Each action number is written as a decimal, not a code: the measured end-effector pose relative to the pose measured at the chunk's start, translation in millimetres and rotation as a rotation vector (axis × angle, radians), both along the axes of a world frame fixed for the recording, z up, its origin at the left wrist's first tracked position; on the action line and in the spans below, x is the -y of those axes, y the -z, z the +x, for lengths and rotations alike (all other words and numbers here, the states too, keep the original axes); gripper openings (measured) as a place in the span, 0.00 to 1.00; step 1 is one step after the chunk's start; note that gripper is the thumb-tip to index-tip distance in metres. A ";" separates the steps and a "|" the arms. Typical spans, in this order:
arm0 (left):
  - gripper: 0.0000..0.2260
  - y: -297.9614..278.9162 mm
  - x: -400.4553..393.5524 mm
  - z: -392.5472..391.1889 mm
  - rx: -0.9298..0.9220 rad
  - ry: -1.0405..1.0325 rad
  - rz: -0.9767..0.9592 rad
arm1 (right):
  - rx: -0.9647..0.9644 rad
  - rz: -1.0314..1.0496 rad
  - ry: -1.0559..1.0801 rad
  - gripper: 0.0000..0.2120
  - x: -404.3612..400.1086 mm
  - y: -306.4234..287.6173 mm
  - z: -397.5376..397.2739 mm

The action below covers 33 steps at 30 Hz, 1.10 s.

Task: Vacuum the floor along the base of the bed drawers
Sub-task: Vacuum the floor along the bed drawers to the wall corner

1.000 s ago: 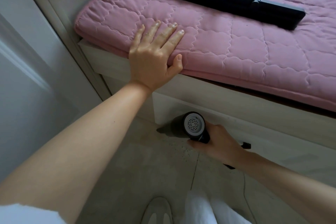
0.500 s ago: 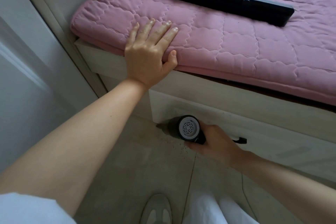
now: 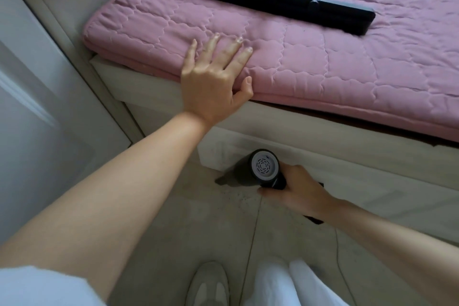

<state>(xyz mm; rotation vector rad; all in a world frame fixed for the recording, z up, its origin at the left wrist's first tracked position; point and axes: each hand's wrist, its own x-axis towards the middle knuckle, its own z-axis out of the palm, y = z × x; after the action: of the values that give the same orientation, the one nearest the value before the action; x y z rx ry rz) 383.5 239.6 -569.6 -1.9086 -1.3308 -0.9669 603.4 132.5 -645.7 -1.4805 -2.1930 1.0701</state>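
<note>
Gripping the handheld vac (image 3: 258, 169) w/ right hand (image 3: 300, 192), nozzle down on floor (image 3: 188, 218) by drawer (image 3: 372, 181) base. Left hand (image 3: 213, 82) flat, fingers spread, on pink mattress (image 3: 323, 62).

vacuum (image 3: 258, 171) handle: hidden in right hand (image 3: 298, 194) | nozzle tip: in shadow | squeegee (image 3: 278, 1) poles: cropped top

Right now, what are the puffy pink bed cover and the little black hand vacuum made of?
The pink quilted bed cover looks like soft padded fabric, with matte stitched puffy squares. The small black handheld vacuum seems to be hard plastic, smooth with a pale grey vented end cap, gripped by the right hand.
</note>
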 end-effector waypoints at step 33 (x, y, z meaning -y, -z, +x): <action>0.20 8.8 -7.4 -3.6 -0.026 -0.020 0.074 | 0.007 -0.065 -0.030 0.13 -1.0 -10.5 3.9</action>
<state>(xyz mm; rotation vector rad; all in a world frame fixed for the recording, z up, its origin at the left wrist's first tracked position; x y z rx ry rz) 380.0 247.0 -578.4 -1.8428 -1.2792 -0.9656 607.3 133.5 -635.2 -1.4855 -2.2115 1.1574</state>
